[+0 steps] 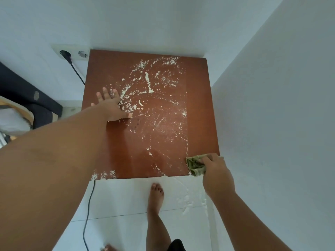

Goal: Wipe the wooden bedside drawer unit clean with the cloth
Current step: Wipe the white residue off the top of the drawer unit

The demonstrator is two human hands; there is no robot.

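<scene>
- Along the right strip of the reddish-brown wooden bedside drawer unit (199, 105), wedged in a white corner, the smooth top looked clean.
- White crumbly powder (145, 91) covered the middle; most wiping seemed left.
- Right hand (215, 171) was clenched around the crumpled green cloth (194, 164) at the front right corner.
- Left hand (110, 105) lay flat, fingers spread, holding nothing.

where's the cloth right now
In the head view, the green cloth is bunched in the right hand at the near right corner of the wooden drawer unit's top, beside the white wall.
</scene>
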